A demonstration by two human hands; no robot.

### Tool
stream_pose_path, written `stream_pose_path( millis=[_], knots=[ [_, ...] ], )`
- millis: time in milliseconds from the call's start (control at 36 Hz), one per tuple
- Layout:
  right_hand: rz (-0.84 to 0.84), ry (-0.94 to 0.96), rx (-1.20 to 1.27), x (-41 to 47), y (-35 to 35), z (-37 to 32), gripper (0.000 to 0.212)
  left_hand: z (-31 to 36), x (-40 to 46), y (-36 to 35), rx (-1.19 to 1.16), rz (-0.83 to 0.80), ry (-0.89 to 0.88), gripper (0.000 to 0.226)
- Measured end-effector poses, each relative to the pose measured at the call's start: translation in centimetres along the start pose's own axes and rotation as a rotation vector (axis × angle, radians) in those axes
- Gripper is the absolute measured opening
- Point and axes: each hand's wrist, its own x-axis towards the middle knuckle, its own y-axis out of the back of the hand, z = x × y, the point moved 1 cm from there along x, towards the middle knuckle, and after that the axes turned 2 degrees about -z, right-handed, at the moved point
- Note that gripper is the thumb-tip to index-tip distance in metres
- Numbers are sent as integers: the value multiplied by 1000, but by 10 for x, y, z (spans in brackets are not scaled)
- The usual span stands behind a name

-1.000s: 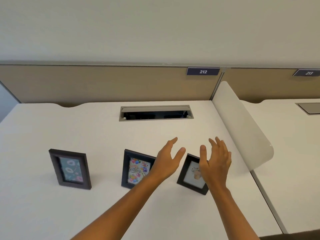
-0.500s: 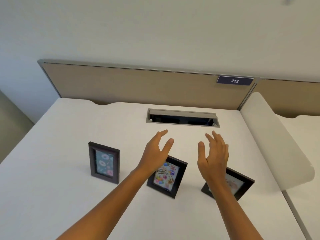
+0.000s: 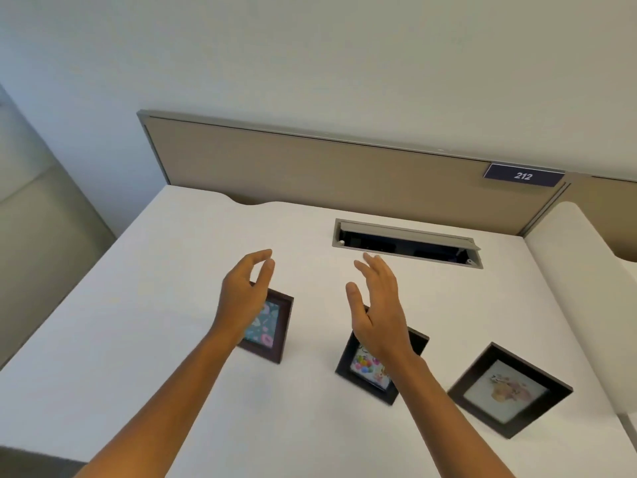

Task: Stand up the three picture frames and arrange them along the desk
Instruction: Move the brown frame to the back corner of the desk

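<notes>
Three dark picture frames stand in a row on the white desk (image 3: 138, 322). The left frame (image 3: 275, 326) shows a teal flower print and is partly hidden behind my left hand (image 3: 246, 294). The middle frame (image 3: 368, 372) shows balloons and is partly covered by my right hand (image 3: 379, 312). The right frame (image 3: 508, 389) shows a pale drawing and stands apart from both hands. Both hands hover above the desk with fingers apart, holding nothing and touching no frame.
An open cable slot (image 3: 406, 243) sits in the desk behind the hands. A beige partition (image 3: 310, 170) with a "212" label (image 3: 524, 175) runs along the back. A white curved divider (image 3: 579, 270) borders the right side. The desk's left edge drops off.
The view has swung to the left, so the frames sit further right in the picture. My hands have shifted from over the middle and right frames to over the left and middle ones.
</notes>
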Motion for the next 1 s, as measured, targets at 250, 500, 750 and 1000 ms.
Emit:
stream_pose_path(
  millis=[250,500,750,1000],
  knots=[
    [-331,-245,171,1,-68,-31,55,-54,8,61,-37,60,181,40],
    [-409,-640,470,-3,-116,-38,61,-106,7,77,-17,-41,385,43],
    [-418,-846,598,-2,-143,-31,68,-133,16,73,-68,-203,475,31],
    [-389,-938,689,-2,-154,-28,82,-141,29,66,-45,-282,490,50]
  ],
)
